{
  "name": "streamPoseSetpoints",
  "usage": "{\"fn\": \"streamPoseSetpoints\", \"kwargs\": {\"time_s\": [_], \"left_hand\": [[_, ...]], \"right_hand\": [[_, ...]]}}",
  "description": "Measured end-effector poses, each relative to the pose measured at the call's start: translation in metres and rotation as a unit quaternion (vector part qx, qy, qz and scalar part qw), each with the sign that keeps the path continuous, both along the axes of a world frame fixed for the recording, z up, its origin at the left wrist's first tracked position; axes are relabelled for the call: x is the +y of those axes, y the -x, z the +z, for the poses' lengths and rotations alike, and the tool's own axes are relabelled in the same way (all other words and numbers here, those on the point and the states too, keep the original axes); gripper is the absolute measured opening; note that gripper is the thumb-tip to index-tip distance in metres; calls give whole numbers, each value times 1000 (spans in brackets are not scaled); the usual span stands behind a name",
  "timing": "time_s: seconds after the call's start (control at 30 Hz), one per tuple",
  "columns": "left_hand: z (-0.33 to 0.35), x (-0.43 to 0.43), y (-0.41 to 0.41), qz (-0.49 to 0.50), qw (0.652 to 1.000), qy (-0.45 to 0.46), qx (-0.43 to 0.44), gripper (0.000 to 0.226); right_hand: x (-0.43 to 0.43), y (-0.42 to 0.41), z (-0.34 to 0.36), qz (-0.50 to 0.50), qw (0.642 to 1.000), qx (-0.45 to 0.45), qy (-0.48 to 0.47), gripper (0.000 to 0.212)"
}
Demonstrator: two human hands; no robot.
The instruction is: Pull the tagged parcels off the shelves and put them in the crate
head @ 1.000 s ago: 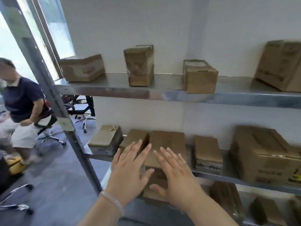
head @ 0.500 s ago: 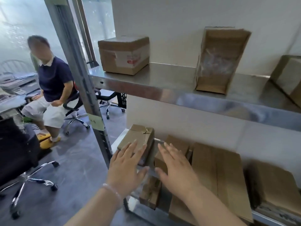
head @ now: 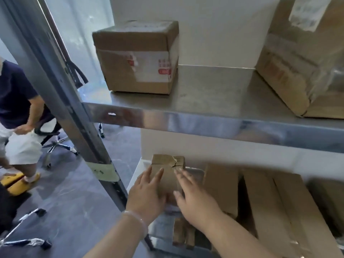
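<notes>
My left hand [head: 147,194] and right hand [head: 194,199] are close together on the lower shelf, one on each side of a small brown cardboard parcel [head: 168,174] with a crumpled, torn far end. Their fingers are straight and lie flat along the parcel, the left on its left edge and the right on its right edge. My thumbs nearly meet at its near end. Neither hand is curled round it (flat contact only, as far as I can see). A clear beaded bracelet [head: 136,219] sits on my left wrist.

The parcel lies at the left end of the lower steel shelf [head: 138,170], just beside the grey metal upright post [head: 55,86]. To its right lie several flat brown cardboard parcels [head: 221,187], close against one another.

Above, on the shiny upper steel shelf [head: 214,125], a squat brown cardboard box with a white and red label [head: 137,56] stands at the left. Well apart from it on the right is a larger brown box wrapped in clear film [head: 301,62], with a white paper tag near its top.

Past the post, a seated person in a dark shirt and white shorts [head: 16,108] sits on a black office chair [head: 52,131], in yellow slippers [head: 20,183].
</notes>
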State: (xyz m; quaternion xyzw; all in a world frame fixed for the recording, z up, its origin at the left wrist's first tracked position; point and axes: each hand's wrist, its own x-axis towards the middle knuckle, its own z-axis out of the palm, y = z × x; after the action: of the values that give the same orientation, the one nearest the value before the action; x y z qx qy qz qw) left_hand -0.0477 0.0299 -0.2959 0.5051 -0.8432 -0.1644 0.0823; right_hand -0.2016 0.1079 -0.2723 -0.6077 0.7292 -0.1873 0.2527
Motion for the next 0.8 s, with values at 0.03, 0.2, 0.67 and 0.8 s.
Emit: {"fn": "streamPoseSetpoints", "kwargs": {"time_s": [0.03, 0.2, 0.67, 0.8], "left_hand": [[-3, -8, -4, -14, 1000, -13, 3, 76], [-17, -34, -14, -45, 992, -112, 48, 77], [-5, -33, -19, -31, 967, -186, 170, 78], [16, -22, -12, 10, 949, -224, 222, 99]], "right_hand": [[-7, -5, -3, -27, 999, -20, 5, 60], [-33, -25, -30, -196, 975, -100, -37, 71], [-10, -49, -5, -292, 908, -297, 42, 47], [4, -50, 10, -262, 923, -267, 92, 47]]}}
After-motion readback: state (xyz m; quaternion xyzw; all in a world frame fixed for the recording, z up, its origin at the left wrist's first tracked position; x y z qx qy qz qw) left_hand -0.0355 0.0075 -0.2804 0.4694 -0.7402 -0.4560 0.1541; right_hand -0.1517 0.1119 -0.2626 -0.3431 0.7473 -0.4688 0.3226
